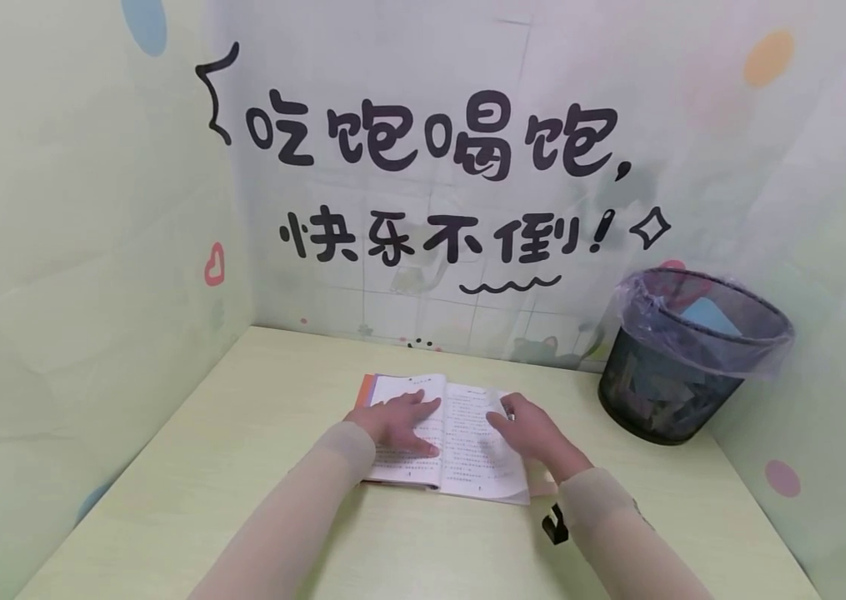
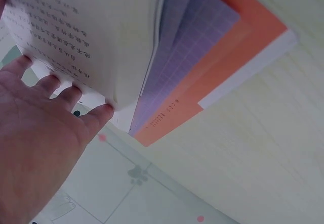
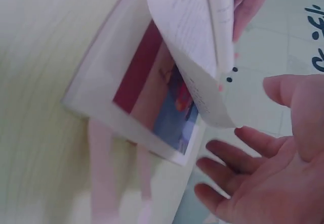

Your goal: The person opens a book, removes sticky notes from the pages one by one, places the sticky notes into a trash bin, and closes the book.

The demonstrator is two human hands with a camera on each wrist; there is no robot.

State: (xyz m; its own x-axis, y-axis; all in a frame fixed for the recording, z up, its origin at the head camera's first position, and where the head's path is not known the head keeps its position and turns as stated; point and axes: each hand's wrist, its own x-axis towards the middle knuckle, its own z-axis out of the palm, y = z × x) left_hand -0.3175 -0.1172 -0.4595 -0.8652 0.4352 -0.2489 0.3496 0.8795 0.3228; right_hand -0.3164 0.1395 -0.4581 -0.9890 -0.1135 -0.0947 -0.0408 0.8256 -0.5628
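Left sleeve (image 1: 272, 525) enters from 7 o'clock, aimed at 1; right sleeve (image 1: 633, 542) from 5, aimed at 11. Open book (image 1: 478, 454) lies mid-desk (image 1: 407, 554), printed pages up, top edge toward 12; spine fold runs 6 to 12, spread's long axis roughly 9 to 3. Left hand (image 1: 398, 423) palm down on left page, fingers spread, thumb toward fold. Right hand (image 1: 533, 429) at book's 3 o'clock side, fingers apart, index tip at lifted page corner (image 3: 228, 122). Black bin (image 1: 670, 404) at 2. Lettered wall (image 1: 423, 50) at 12.
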